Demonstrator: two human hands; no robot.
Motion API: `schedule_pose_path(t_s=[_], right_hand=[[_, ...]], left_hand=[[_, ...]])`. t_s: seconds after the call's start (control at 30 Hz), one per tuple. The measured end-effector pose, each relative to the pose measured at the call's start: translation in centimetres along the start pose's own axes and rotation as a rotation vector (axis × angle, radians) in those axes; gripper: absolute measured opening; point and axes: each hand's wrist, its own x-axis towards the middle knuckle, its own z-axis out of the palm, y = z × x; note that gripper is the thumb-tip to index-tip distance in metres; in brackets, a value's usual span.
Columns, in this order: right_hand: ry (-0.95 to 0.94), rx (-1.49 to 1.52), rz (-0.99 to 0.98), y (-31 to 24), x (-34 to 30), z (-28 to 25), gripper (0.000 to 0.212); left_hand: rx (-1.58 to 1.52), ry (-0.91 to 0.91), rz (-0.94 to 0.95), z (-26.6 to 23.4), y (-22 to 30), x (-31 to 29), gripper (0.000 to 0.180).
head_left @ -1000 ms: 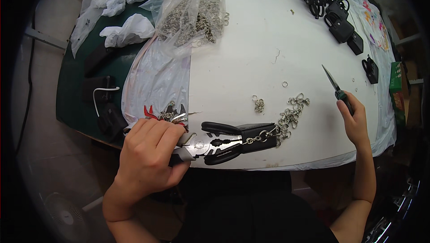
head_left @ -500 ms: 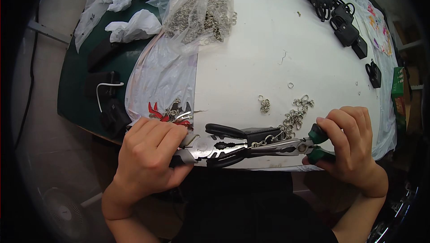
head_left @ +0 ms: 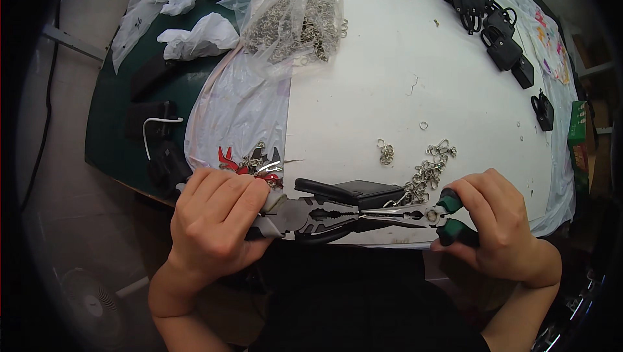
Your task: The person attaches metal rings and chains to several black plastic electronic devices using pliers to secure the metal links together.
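1. Green-handled, long-nosed steel pliers point(head_left: 433, 215), one pair, had swung in from the right side of the white-topped counter point(head_left: 363, 92) since a second earlier, carried by the right hand point(head_left: 500, 219).
2. Both hands gripped a tool, one each. The left hand point(head_left: 220, 216) had its fingers wrapped tightly around one pair of grey-handled, broad-headed steel pliers point(head_left: 300, 215).
3. On the right, fingers and thumb curled around two green handles, which stood apart.
4. These two tools met nose to nose at the counter's near edge; whether anything sat between their tips could not be told.
5. One black object with a flat body point(head_left: 376, 191) lay beneath them, one rounded arm above the grey-handled pliers and one below.
6. Beyond the tools lay one long heap of silver chain links point(head_left: 428, 171), one smaller silver chain cluster point(head_left: 387, 153) and, farther off, one larger loose silver ring point(head_left: 423, 125).
7. One clear plastic bag point(head_left: 292, 21) held silver chains too many to count.
8. At upper right, black corded boxes point(head_left: 503, 47) overlapped, their number unclear; one similar black piece point(head_left: 545, 113) lay apart.
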Motion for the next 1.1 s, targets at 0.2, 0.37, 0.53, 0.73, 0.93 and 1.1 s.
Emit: schedule_pose_path(t_s=[0.2, 0.37, 0.53, 0.73, 0.93, 1.1], right_hand=[[-0.041, 0.138, 0.065, 0.1, -0.4, 0.3, 0.065], [-0.081, 0.218, 0.100, 0.4, -0.6, 0.6, 0.065], [0.011, 0.021, 0.016, 0.8, -0.5, 0.8, 0.065], [-0.030, 0.000, 0.049, 1.7, -1.3, -0.1, 0.064], [0.034, -0.124, 0.127, 3.1, -3.3, -2.2, 0.061], [0.042, -0.094, 0.051, 4.1, -1.8, -0.3, 0.060]], left_hand=[[0.058, 0.037, 0.083, 0.1, -0.5, 0.2, 0.057], [0.070, 0.032, 0.083, 0.0, -0.5, 0.3, 0.057], [-0.030, -0.084, -0.064, -0.1, 0.5, 0.5, 0.055], [-0.110, -0.100, -0.271, 0.7, 1.7, -0.9, 0.049], [-0.156, -0.126, -0.370, 4.5, 4.1, -4.0, 0.053], [-0.144, -0.081, -0.193, 8.3, 5.6, -3.5, 0.057]])
